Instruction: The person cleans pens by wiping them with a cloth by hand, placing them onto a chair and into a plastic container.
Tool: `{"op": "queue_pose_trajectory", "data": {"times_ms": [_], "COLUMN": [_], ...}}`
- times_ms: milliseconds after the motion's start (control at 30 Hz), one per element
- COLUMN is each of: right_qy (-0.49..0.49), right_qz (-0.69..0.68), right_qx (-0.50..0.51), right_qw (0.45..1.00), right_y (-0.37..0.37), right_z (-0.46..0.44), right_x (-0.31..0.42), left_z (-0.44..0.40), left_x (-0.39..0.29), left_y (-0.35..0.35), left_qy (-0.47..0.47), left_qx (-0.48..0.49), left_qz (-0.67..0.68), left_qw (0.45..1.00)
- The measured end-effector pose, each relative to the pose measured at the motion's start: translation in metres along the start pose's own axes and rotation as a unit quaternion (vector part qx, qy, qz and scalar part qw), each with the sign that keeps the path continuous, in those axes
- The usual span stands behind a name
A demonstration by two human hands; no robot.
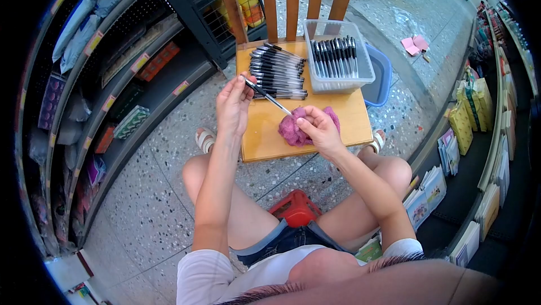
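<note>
My left hand (233, 102) pinches the black end of a pen (267, 96), which slants down to the right. In my right hand (319, 130) is a crumpled pink cloth (292, 129), bunched around the pen's clear lower end. The exact grip of the right fingers is partly hidden by the cloth. Just beyond my hands, a pile of black-and-clear pens (277, 73) lies on the wooden chair seat (262, 144). Beside the pile, a clear plastic box (340, 85) holds several more pens (335, 57), black caps upward.
Wooden slats (291, 3) rise at the chair's far side. A blue basin (378, 77) stands on the floor behind the box. Under me is a red stool (296, 208). Stocked shelves (132, 71) curve along the left, with book racks (451, 192) at right. Pink paper (415, 45) lies on the floor.
</note>
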State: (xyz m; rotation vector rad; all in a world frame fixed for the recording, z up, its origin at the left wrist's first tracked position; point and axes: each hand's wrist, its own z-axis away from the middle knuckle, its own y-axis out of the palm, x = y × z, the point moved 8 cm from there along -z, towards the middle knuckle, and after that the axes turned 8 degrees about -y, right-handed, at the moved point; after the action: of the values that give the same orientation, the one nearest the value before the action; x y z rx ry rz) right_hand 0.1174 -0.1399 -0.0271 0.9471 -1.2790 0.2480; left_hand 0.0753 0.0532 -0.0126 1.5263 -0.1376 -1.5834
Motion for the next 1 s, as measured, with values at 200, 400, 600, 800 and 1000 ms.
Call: {"op": "queue_pose_trajectory", "data": {"times_ms": [200, 400, 600, 800, 1000], "right_qy": [-0.010, -0.027, -0.043, -0.031, -0.079], "right_qz": [0.028, 0.055, 0.082, 0.071, 0.385], "right_qx": [0.078, 0.120, 0.172, 0.154, 0.059], "right_qw": [0.996, 0.991, 0.981, 0.985, 0.917], "right_y": [0.015, 0.022, 0.031, 0.026, -0.014], "right_z": [0.005, 0.008, 0.014, 0.014, -0.004], "right_x": [0.011, 0.013, 0.020, 0.023, 0.018], "left_z": [0.001, -0.004, -0.005, -0.003, -0.002], "left_x": [0.008, 0.020, 0.045, 0.050, 0.025], "left_y": [-0.008, -0.011, -0.006, 0.004, 0.005], "left_qy": [-0.062, -0.105, -0.176, -0.189, -0.130], "left_qx": [-0.044, -0.030, -0.008, 0.026, 0.016], "left_qz": [-0.030, -0.055, -0.045, -0.024, -0.044], "left_qw": [0.997, 0.993, 0.983, 0.981, 0.990]}}
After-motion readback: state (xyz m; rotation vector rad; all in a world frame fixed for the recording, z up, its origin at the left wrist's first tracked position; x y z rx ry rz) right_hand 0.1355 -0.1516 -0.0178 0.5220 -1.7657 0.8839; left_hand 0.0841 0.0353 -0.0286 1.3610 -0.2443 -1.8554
